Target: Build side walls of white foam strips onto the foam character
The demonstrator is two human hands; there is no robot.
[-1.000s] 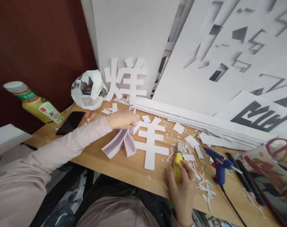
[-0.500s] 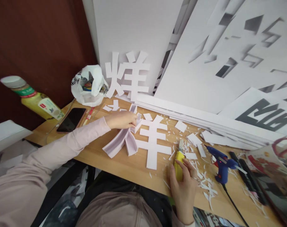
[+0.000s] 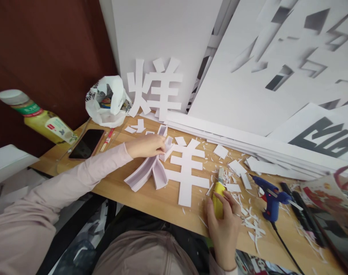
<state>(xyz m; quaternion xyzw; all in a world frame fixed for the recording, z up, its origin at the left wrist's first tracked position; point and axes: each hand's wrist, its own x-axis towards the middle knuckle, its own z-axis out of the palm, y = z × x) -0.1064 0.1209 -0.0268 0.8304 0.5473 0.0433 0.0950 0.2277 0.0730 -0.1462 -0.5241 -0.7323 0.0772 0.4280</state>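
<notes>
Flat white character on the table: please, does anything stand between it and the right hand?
Nothing tall is visible between the flat character and the right hand. Only thin paper slivers lie in the gap, beside the yellow cutter that the hand holds.

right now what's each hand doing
Left hand: closed on the white foam character piece.
Right hand: fingers around the yellow cutter, its blade end pointing away.

A dark red-brown panel borders a pale wall.
</notes>
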